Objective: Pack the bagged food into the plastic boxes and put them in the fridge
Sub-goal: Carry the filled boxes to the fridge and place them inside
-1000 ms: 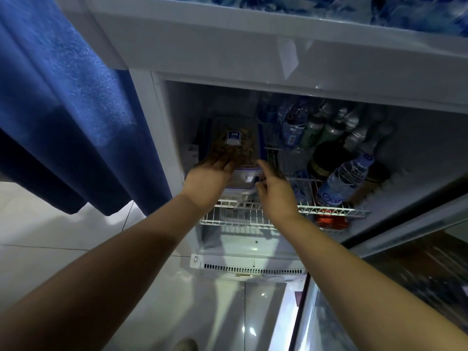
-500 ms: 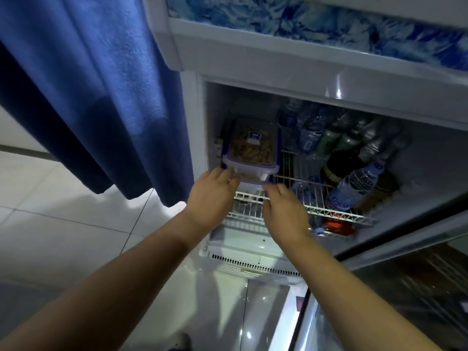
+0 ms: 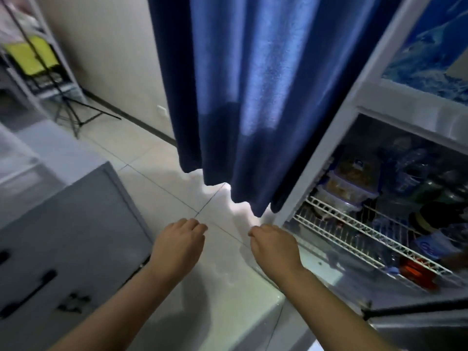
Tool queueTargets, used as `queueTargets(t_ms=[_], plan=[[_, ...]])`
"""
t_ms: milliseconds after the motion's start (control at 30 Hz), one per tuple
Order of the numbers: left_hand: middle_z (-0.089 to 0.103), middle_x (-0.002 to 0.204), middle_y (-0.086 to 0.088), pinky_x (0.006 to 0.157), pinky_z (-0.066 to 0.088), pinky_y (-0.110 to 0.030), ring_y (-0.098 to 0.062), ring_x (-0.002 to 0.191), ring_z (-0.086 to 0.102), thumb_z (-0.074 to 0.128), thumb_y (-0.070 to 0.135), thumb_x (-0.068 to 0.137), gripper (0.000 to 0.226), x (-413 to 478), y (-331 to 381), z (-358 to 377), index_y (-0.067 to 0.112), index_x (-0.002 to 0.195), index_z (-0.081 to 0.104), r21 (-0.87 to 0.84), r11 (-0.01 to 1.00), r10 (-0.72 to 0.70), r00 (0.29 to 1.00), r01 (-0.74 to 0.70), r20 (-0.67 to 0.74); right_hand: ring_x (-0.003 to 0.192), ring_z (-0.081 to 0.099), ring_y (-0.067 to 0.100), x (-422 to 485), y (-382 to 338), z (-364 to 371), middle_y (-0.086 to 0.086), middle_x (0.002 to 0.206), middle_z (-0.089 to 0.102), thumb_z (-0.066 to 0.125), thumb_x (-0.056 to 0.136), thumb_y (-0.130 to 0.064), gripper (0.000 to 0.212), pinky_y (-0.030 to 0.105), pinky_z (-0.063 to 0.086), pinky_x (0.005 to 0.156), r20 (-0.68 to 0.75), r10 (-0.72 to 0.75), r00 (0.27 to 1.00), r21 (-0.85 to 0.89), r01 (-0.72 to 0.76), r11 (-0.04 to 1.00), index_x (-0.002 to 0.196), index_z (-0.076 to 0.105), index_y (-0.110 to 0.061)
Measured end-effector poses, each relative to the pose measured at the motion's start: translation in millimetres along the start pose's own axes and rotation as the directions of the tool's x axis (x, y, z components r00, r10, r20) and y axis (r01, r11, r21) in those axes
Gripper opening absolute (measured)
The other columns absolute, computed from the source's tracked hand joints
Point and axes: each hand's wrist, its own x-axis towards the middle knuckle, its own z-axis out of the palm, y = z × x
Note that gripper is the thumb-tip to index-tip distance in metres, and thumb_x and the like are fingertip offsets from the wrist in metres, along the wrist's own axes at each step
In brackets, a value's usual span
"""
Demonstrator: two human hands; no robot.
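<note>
No wording is legible: a small blue-and-white sticker [image 3: 359,163] on top of the uppermost plastic box [image 3: 350,173], at the far left of the wire shelf [image 3: 354,224] in the fridge [image 3: 306,178], is blurred past reading. White lettering on the blue label [image 3: 428,245] of a water bottle [image 3: 442,240] at the shelf's near right and black marks [image 3: 73,304] on the grey cabinet [image 3: 76,236], near left, are equally smeared

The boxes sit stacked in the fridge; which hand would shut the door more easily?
Probably the right hand: empty, it hangs next to the open fridge, its door on that side. The left hand, also empty, is farther away.
</note>
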Motion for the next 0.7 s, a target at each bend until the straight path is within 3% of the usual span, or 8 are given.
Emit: queueTargets(t_ms=[67,200,333,433,533,700], plan=[[0.069,0.072,-0.003,0.044,0.049,-0.03,-0.025,0.058,0.063,0.063,0.008,0.067,0.019,-36.1,-36.3,-18.6,0.011,0.082,0.074,0.023,0.996,-0.086,0.996,0.086,-0.028,0.059,0.062,0.018,0.1,-46.2,-3.0,-0.002,0.067,0.067,0.071,0.073,-0.02,0.007,0.022,0.029,0.048,-0.032,-0.067,0.997,-0.014,0.067,0.998,0.079,0.071,-0.025],[0.065,0.065,-0.005,0.041,0.047,-0.029,-0.028,0.052,0.059,0.044,0.02,0.072,0.026,-131.3,-113.6,-51.1,0.013,0.07,0.069,0.027,0.972,-0.231,0.969,0.235,-0.087,0.089,0.06,0.019,-6.9,-149.8,17.0,-0.003,0.1,0.066,0.04,0.094,-0.022,0.027,0.029,0.04,0.065,-0.016,-0.204,0.979,0.129,0.204,0.97,0.105,0.064,-0.022],[0.065,0.069,-0.005,0.042,0.048,-0.03,-0.027,0.056,0.06,0.04,0.022,0.08,0.033,-248.8,-187.0,-93.0,0.011,0.075,0.071,0.037,0.911,-0.401,0.902,0.412,-0.16,0.089,0.059,0.019,-26.3,-268.3,34.6,-0.002,0.1,0.065,0.037,0.093,-0.024,0.028,0.033,0.048,0.071,0.023,-0.331,0.943,0.164,0.323,0.932,0.103,0.063,-0.021],[0.065,0.07,-0.005,0.043,0.049,-0.032,-0.027,0.058,0.061,0.044,0.02,0.081,0.029,-333.2,-234.1,-130.0,0.011,0.075,0.07,0.047,0.822,-0.546,0.808,0.568,-0.221,0.085,0.059,0.023,-45.2,-364.6,46.2,0.002,0.093,0.065,0.04,0.093,-0.024,0.026,0.033,0.043,0.063,0.051,-0.461,0.886,0.169,0.447,0.878,0.093,0.064,-0.016],[0.066,0.07,-0.005,0.045,0.049,-0.029,-0.027,0.06,0.063,0.061,0.013,0.075,0.011,-413.6,-269.7,-168.5,0.01,0.073,0.07,0.054,0.725,-0.648,0.706,0.687,-0.285,0.081,0.06,0.024,-72.4,-458.7,55.0,0.005,0.092,0.067,0.042,0.094,-0.022,0.025,0.033,0.043,0.062,0.066,-0.568,0.821,0.223,0.542,0.81,0.091,0.065,-0.011],[0.068,0.073,0.0,0.048,0.049,-0.027,-0.023,0.064,0.065,0.039,0.03,0.076,0.035,-513.1,-307.3,-218.3,0.014,0.074,0.071,0.023,0.54,-0.779,0.51,0.842,-0.365,0.08,0.058,0.023,-104.0,-581.2,51.1,0.005,0.092,0.065,0.04,0.096,-0.023,0.026,0.036,0.046,0.067,0.088,-0.707,0.702,0.29,0.661,0.692,0.094,0.063,-0.011]])
